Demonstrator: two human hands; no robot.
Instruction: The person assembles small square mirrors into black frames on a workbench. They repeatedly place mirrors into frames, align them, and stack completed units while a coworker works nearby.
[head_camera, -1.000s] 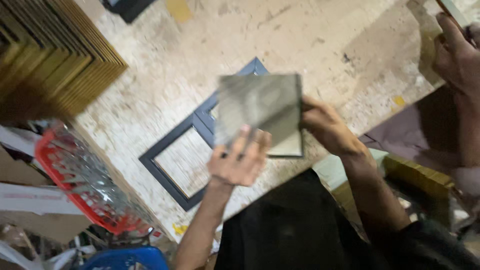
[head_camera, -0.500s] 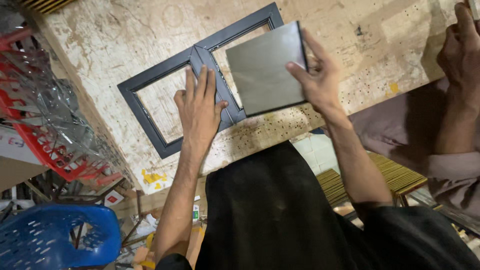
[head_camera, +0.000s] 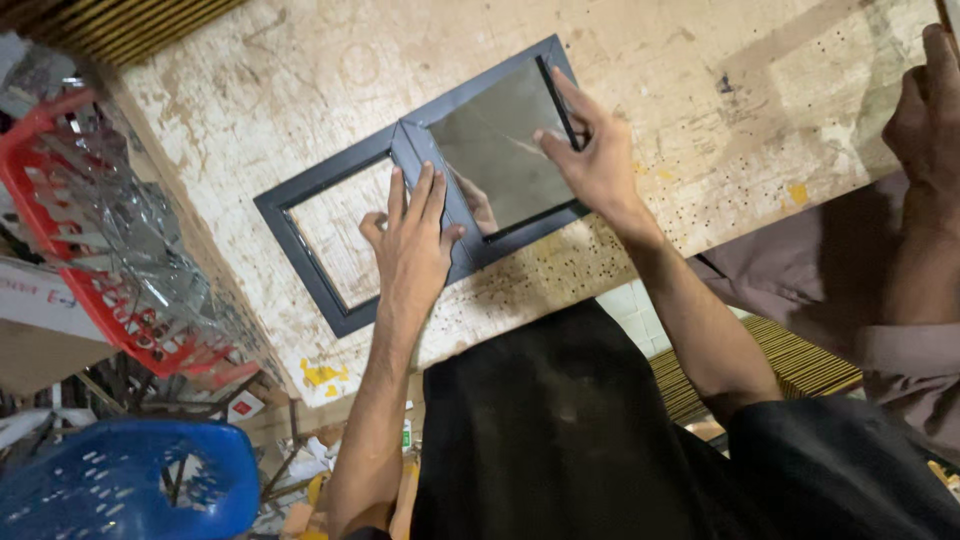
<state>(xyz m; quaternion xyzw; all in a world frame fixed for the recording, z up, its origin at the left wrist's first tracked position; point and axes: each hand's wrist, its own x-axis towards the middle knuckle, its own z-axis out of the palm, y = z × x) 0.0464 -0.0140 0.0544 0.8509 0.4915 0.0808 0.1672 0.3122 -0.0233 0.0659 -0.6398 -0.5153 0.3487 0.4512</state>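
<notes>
A dark double picture frame lies flat on a worn wooden worktable. A grey glass pane rests in its right-hand opening. My right hand presses on the pane's right edge with spread fingers. My left hand lies flat on the frame's middle bar, fingers reaching into the left opening, through which the table shows.
A red basket with glass offcuts stands at the left, a blue basket below it. Stacked frame mouldings lie at the top left. Another person's hand and sleeve sit at the table's right edge.
The pane, held up above the frame in both hands a second ago, has come down into the right opening. My left hand moved onto the frame's middle bar.
</notes>
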